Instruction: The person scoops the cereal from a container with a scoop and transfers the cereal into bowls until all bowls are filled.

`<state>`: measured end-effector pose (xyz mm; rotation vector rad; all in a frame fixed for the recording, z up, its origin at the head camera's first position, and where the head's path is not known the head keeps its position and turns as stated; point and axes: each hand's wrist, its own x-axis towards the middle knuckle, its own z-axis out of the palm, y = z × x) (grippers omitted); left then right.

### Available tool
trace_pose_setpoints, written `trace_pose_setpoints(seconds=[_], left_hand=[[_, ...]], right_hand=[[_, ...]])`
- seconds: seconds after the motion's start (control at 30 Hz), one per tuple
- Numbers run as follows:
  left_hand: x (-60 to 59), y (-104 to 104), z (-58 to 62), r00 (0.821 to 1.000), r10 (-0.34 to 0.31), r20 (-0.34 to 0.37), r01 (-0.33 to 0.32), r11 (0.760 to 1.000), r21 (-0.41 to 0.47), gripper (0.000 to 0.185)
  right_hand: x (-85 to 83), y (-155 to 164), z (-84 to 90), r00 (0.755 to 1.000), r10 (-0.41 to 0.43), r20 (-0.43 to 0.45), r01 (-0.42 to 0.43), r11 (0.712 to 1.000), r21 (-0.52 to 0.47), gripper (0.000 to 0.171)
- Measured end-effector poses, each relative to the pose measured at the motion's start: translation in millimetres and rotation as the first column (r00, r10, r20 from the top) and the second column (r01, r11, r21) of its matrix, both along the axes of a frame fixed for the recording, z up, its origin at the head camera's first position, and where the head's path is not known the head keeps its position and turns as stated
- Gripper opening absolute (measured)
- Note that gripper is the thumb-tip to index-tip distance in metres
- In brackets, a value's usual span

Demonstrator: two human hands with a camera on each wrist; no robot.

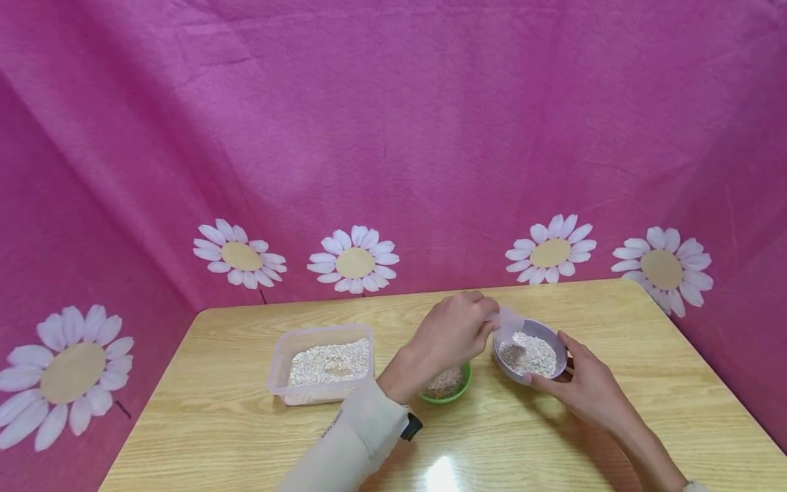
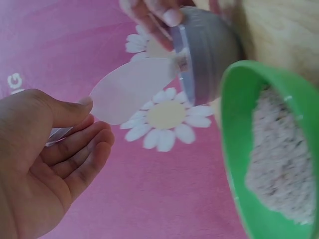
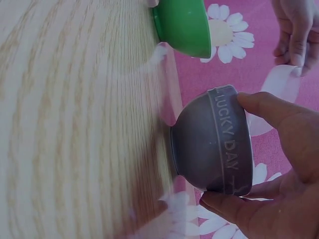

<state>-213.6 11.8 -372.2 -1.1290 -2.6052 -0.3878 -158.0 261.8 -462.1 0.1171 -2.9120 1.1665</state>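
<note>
In the head view my left hand (image 1: pixel 451 331) pinches a translucent plastic scoop (image 1: pixel 509 324) by its handle, between thumb and fingers. The scoop tilts down over the rim of a grey-purple bowl (image 1: pixel 512 373), close above pale flakes (image 1: pixel 541 355) and a browner patch of grains. My right hand (image 1: pixel 591 389) grips that bowl from its right side, thumb at the near rim and fingers along the far side. Raised "LUCKY DAY" lettering runs round the bowl (image 3: pixel 199 139) in the right wrist view. A green bowl (image 2: pixel 233 149) of brownish grains stands beside it, partly hidden by my left wrist.
A clear rectangular container (image 1: pixel 278 362) of whitish flakes stands left on the wooden table (image 1: pixel 203 410). Behind the table hangs a pink cloth (image 1: pixel 393 137) printed with white daisies. My left forearm passes between container and green bowl.
</note>
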Motion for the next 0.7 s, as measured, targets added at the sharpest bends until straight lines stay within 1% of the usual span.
trace_pose_setpoints(seconds=[0.1, 0.2, 0.47, 0.6, 0.7], left_hand=[[1.0, -2, 7.7, 1.0, 0.004, 0.014, -0.004, 1.0, 0.006, 0.017], [1.8, -4, 9.4, 0.999, 0.008, 0.05, -0.01, 0.999, 0.04, 0.018], [1.0, -19, 1.9, 0.997, -0.006, 0.076, -0.007, 0.987, 0.162, 0.013], [4.0, -33, -2.2, 0.993, 0.011, 0.115, -0.038, 0.972, 0.231, 0.014], [5.5, -46, -6.3, 0.988, 0.018, 0.151, -0.061, 0.956, 0.287, 0.015]], right_hand=[[-0.5, 0, 0.2, 1.0, 0.0, 0.009, 0.0, 1.0, 0.003, 0.112], [-0.5, 1, 0.1, 1.0, -0.002, 0.008, 0.002, 1.0, 0.01, 0.112], [-0.4, 0, 0.6, 1.0, -0.01, -0.005, 0.01, 1.0, 0.021, 0.113], [-0.3, -1, 0.4, 1.0, -0.016, 0.003, 0.016, 1.0, 0.02, 0.113], [-0.1, -1, 1.1, 1.0, -0.021, 0.01, 0.021, 1.0, 0.022, 0.115]])
